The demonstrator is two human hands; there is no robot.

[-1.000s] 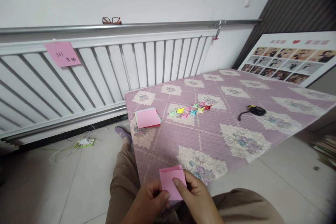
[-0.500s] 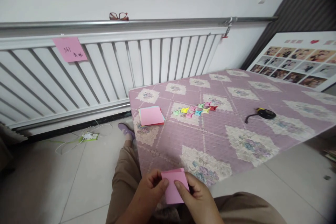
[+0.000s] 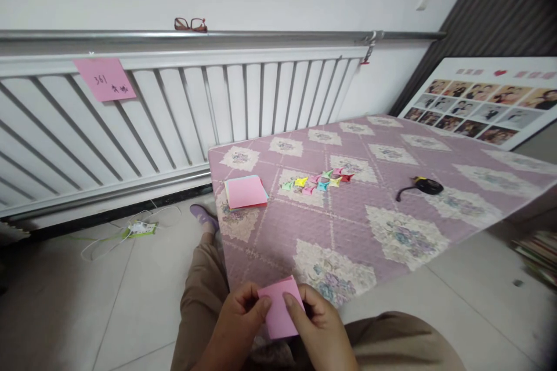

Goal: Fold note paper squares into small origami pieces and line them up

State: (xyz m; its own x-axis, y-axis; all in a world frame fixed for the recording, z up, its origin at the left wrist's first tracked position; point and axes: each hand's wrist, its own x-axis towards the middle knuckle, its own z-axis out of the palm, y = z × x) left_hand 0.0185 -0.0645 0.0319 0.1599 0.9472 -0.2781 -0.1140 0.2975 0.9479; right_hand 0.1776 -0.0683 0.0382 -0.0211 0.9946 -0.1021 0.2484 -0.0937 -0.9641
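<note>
A folded piece of pink paper (image 3: 281,312) is held up between both hands at the near edge of the table. My left hand (image 3: 243,320) pinches its left side, thumb on the front face. On the right side my right hand (image 3: 319,322) grips it the same way, thumb pressed near the top. Beyond them lies a stack of square coloured paper (image 3: 247,192), pink on top. To the right of the stack, several small folded paper pieces (image 3: 322,186) in green, yellow, pink, blue and red sit in two rows.
A black cord-like object (image 3: 429,186) lies on the patterned tablecloth (image 3: 300,235). Behind are a white radiator (image 3: 226,98) with a pink note (image 3: 105,79), and glasses (image 3: 190,25) by the pipe. A power strip (image 3: 141,229) is on the floor; a photo board (image 3: 483,98) leans at right.
The view has shifted slightly, so most things appear a little further left. The folded pink paper is tilted a bit more, still between both hands.
</note>
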